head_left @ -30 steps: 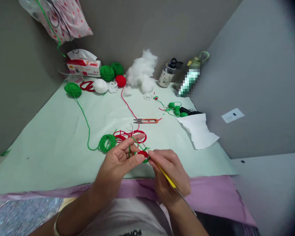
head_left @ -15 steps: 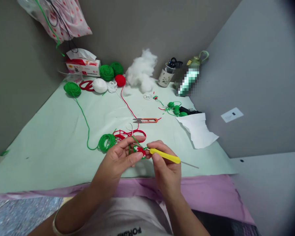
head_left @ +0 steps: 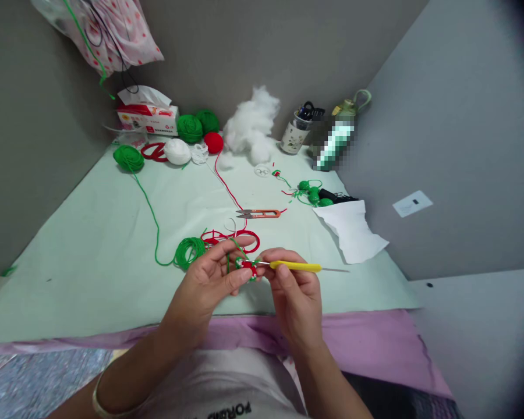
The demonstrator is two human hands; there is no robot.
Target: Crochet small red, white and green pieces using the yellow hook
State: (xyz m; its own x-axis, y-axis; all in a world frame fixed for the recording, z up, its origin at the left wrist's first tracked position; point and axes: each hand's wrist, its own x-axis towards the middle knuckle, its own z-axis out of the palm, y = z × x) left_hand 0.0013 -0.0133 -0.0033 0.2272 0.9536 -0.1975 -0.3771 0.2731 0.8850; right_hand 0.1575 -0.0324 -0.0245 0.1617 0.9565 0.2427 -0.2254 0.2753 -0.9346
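Left hand pinching red-green crochet piece, six o'clock of snips; right hand clamped on yellow hook, piece's three o'clock. Looks mid-stitch (fiddly from here); next move calls for steady tension.

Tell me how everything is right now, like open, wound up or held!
Crocheted piece: pinched in the left hand
Yellow-handled hook: gripped in the right hand, roughly level
Snips: lying down, blades apart
Green yarn coil: looped, lying on the table
Red yarn ball: wound, strand trailing out
Tissue pack: open, tissue sticking up
Stuffing: loose, fluffy heap
Paper: spread out
Cup: upright, holding things
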